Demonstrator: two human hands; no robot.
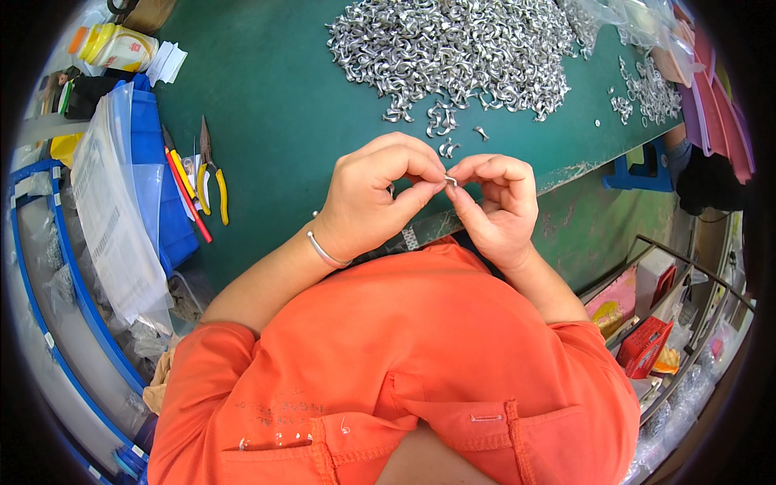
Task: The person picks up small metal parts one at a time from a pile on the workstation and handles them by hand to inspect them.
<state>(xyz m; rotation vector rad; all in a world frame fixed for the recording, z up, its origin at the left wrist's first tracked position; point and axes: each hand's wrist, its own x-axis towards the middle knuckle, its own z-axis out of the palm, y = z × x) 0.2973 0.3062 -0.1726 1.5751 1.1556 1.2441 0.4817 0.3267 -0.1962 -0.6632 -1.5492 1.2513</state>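
Note:
Close to the table's near edge, my left hand [388, 187] and my right hand [495, 202] meet fingertip to fingertip. Between them they pinch a small curved silver metal piece [451, 181]. Both hands are closed on it, and part of it is hidden by the fingers. Just beyond my fingertips a few loose curved metal pieces [449, 149] lie on the green table [259, 97]. A large heap of similar shiny metal pieces [461, 56] spreads over the far middle of the table.
Yellow-handled pliers [212, 178] and a red pen-like tool [184, 190] lie at the left, beside a blue bin [166, 194] with papers in plastic sleeves. Small metal rings [653, 93] are scattered at the far right. A wire rack [695, 275] with a red basket [644, 347] stands at my right.

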